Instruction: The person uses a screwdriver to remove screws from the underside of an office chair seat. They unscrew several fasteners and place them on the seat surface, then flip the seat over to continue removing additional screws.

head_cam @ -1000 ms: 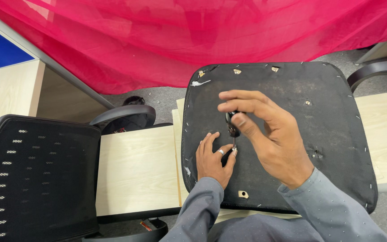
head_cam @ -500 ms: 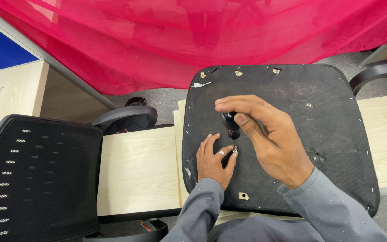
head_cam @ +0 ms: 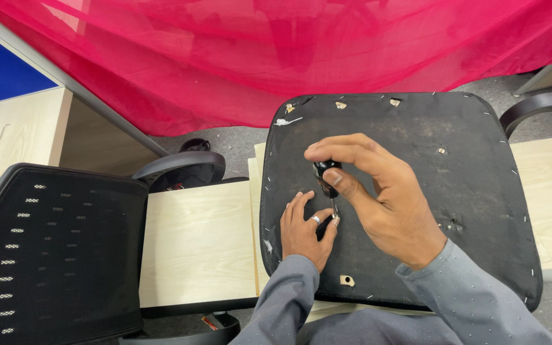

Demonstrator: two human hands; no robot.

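We drive a screw into the upturned black fabric-covered chair seat base [head_cam: 467,185].
Our right hand [head_cam: 384,204] closes around the small black-handled screwdriver [head_cam: 327,182]; our left hand [head_cam: 305,230] lies half open and steadies its tip. Several metal brackets already sit fixed; the screw is not yet fully seated.

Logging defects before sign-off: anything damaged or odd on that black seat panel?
Yes. The black seat panel is scuffed and dusty, with a small tear near its right-centre and a white scrap at its top-left corner. Right hand holds a screwdriver beside the left hand.
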